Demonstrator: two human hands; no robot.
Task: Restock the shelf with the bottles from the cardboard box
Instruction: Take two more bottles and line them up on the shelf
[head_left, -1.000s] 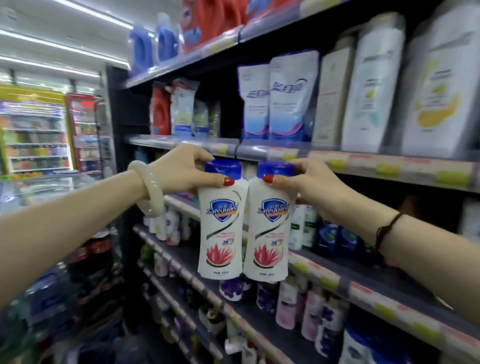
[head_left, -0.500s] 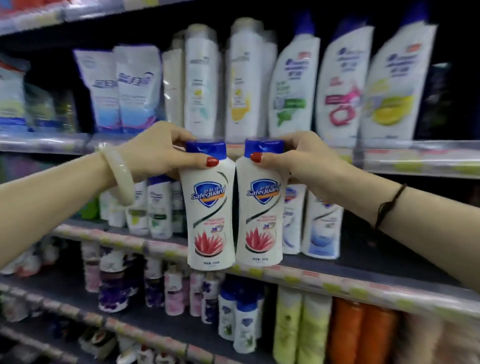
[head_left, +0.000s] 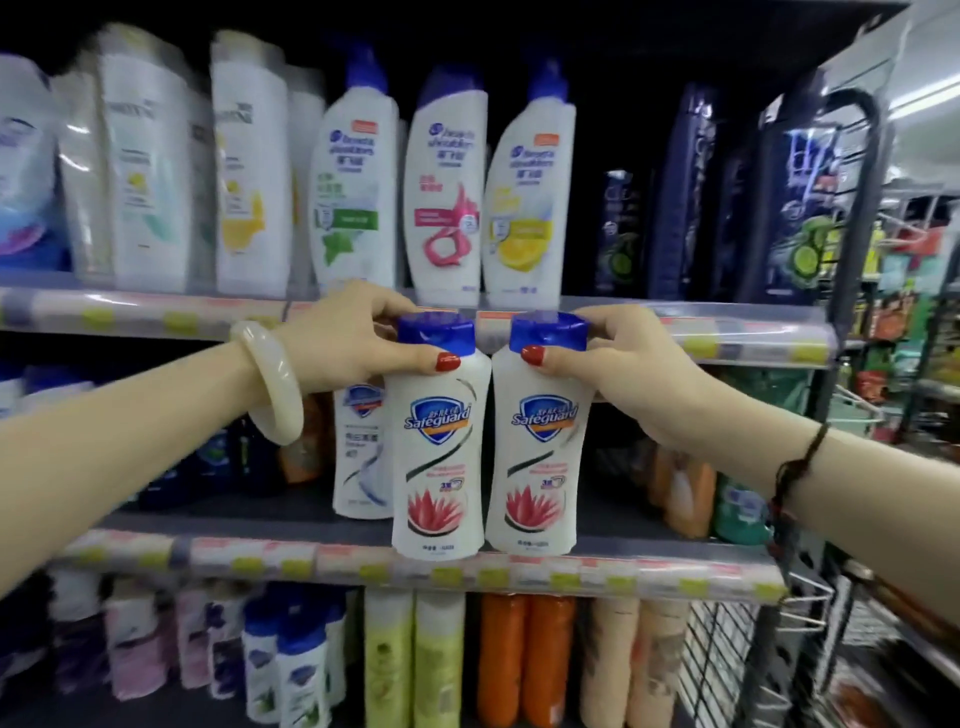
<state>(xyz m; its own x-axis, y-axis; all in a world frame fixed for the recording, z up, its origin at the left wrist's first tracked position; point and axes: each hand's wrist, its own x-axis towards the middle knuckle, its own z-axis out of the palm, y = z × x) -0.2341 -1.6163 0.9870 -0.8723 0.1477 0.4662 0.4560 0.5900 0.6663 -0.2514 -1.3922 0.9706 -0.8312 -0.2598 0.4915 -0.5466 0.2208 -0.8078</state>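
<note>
Two white Safeguard bottles with blue caps and a red lotus print are held upright side by side in front of the middle shelf. My left hand grips the left bottle at its cap and shoulder. My right hand grips the right bottle the same way. Their bases hang at the shelf's front edge, level with its price rail. A third Safeguard bottle stands on that shelf just behind and left of the held pair. The cardboard box is out of view.
White shampoo bottles and dark bottles fill the shelf above. Orange bottles stand right on the middle shelf; dark shelf floor shows behind the right bottle. Green and orange bottles crowd the lower shelf. A wire rack borders the right end.
My view has swung right along the aisle. Both hands have carried the two bottles rightward to a new section, now level with the middle shelf's front edge. The grips are unchanged.
</note>
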